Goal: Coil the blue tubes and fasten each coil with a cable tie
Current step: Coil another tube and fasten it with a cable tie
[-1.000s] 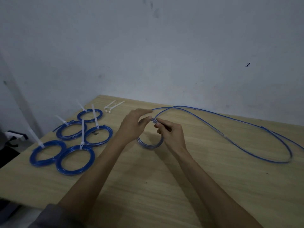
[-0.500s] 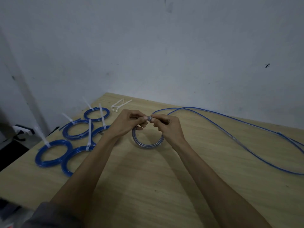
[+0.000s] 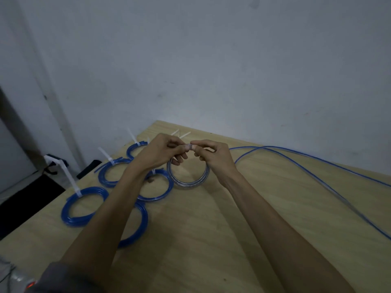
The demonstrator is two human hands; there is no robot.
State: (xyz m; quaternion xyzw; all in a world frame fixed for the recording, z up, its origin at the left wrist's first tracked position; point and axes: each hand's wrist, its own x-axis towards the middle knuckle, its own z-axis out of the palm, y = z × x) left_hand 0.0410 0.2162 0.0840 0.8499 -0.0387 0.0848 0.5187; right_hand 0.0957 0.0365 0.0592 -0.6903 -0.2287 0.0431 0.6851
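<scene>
My left hand (image 3: 157,152) and my right hand (image 3: 212,156) meet above the wooden table (image 3: 211,240), both pinching the top of a small blue tube coil (image 3: 188,183) that hangs below them. The uncoiled rest of the blue tube (image 3: 306,161) runs from my right hand across the table to the right edge of the view. Several finished blue coils (image 3: 83,208) with white cable ties (image 3: 68,178) lie on the left; my left forearm covers parts of them. Loose white cable ties (image 3: 182,134) lie just behind my hands.
The table's back edge meets a grey-white wall (image 3: 211,70). Past the table's left edge the dark floor (image 3: 25,199) shows, with a small white and black object (image 3: 54,162) standing on it.
The coil has been lifted and now hangs lower and larger beneath my hands. Both hands stay pinched together at its top, and the loose tube has been drawn in.
</scene>
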